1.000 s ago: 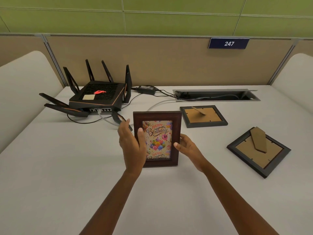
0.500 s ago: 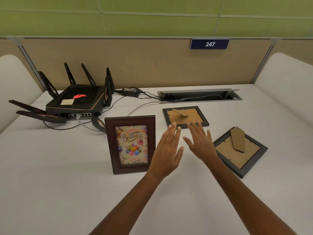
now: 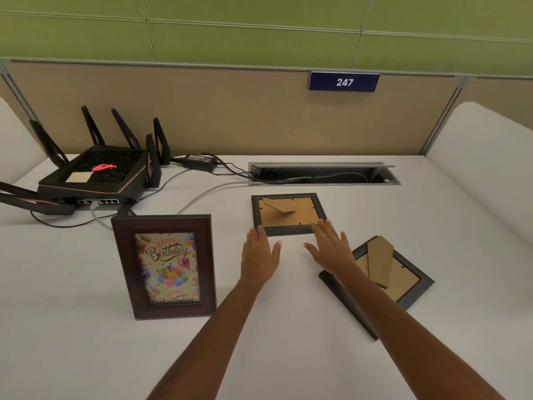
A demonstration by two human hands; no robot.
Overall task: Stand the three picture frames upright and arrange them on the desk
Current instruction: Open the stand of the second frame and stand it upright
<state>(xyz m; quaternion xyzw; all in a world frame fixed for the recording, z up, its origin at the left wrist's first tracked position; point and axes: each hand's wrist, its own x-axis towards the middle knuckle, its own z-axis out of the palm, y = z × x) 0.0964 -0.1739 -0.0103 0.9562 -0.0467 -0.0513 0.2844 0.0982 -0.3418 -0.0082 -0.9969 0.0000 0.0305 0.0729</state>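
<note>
A dark brown frame with a "Happy Birthday" picture stands upright on the white desk, left of centre. A small black frame lies face down behind my hands, its cardboard stand showing. A larger black frame lies face down at the right, partly under my right forearm. My left hand is open and flat, fingertips at the small frame's near left corner. My right hand is open too, fingertips touching that frame's near right corner. Neither hand holds anything.
A black router with several antennas sits at the back left, cables trailing across the desk. An open cable tray is set into the desk at the back. A beige partition with a "247" sign closes the back.
Both hands let go of the brown frame, which now stands alone. They moved right and forward to the small black frame's near edge.
</note>
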